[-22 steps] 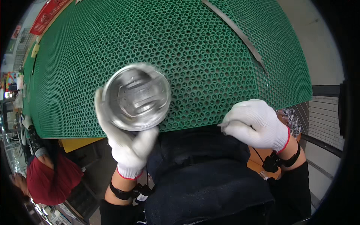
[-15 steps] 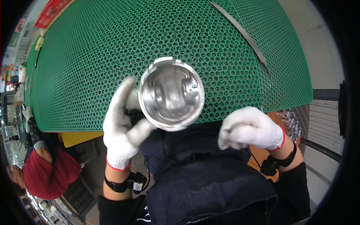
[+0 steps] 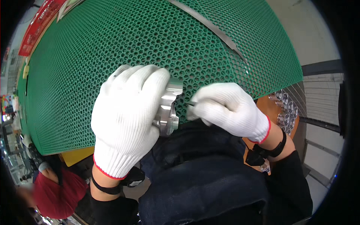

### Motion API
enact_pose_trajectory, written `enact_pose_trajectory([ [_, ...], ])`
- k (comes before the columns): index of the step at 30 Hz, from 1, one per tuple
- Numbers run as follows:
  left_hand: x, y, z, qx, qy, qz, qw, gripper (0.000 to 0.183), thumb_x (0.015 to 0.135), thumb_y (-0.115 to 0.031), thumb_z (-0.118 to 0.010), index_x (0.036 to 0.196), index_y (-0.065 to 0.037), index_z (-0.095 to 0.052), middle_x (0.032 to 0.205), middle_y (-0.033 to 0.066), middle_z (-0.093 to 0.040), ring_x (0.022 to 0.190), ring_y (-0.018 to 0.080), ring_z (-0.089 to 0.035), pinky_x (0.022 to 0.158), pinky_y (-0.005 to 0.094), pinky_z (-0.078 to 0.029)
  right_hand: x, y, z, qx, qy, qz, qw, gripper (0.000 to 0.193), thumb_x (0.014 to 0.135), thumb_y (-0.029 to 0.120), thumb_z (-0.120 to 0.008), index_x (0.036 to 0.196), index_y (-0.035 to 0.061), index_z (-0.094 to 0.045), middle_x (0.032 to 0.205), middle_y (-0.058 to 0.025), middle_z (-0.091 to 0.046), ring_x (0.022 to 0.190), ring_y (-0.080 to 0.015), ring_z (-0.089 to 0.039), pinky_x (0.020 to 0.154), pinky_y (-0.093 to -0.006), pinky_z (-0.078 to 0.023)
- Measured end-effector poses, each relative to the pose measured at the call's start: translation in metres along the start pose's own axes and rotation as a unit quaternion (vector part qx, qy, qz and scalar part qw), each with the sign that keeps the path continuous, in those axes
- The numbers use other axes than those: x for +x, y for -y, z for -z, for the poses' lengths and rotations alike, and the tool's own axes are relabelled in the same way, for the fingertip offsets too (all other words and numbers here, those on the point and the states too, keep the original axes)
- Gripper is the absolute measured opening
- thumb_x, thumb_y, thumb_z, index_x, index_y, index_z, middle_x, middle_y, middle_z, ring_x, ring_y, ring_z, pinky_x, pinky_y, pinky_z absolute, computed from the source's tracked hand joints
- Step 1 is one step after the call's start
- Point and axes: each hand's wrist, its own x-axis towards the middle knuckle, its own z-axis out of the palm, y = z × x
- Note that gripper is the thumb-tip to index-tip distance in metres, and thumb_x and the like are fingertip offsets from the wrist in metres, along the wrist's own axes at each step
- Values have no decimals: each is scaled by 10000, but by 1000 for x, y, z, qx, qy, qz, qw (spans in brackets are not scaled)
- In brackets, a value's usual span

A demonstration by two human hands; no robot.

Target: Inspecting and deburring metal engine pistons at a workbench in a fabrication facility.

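Note:
My left hand (image 3: 125, 116), in a white knitted glove with a red cuff, is wrapped round a silvery metal piston (image 3: 172, 88). The piston is turned on its side, and its cut-out skirt edge points right; most of it is hidden behind my fingers. Just right of it, my right hand (image 3: 234, 108), gloved alike, is closed in a pinch. A short dark tip (image 3: 192, 103) sticks out of that pinch toward the piston, apart from it. The rest of this thin tool is hidden. Both hands are above the near edge of the green honeycomb mat (image 3: 150, 41).
A long grey file-like blade (image 3: 212, 26) lies across the mat's far right part. Several more pistons (image 3: 287, 107) stand on a brown surface at right. A red crate (image 3: 39, 26) sits far left. A co-worker in a red top (image 3: 63, 193) is at lower left, by a yellow panel (image 3: 77, 155).
The piston has turned from showing its hollow inside to lying side-on, and my left hand has closed over it. My right hand has moved left toward it, a dark tip now showing.

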Motion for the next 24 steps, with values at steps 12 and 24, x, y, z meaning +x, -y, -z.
enact_pose_trajectory([
  [12,37,19,2,-30,120,61,990,286,746,-123,-670,1030,-91,-681,947,139,-704,906,352,-672,787,411,-531,20,-3,-8,-374,-34,216,901,249,904,296,-637,762,92,-626,701,-74,-633,572,-264,-647,517,-370,-536],
  [24,16,70,5,-238,94,96,962,432,777,-128,-742,1192,-37,-663,1067,116,-716,987,231,-690,878,335,-537,37,-9,33,-337,-70,330,879,96,867,223,-704,886,133,-734,733,-50,-664,688,-229,-679,641,-340,-572],
])
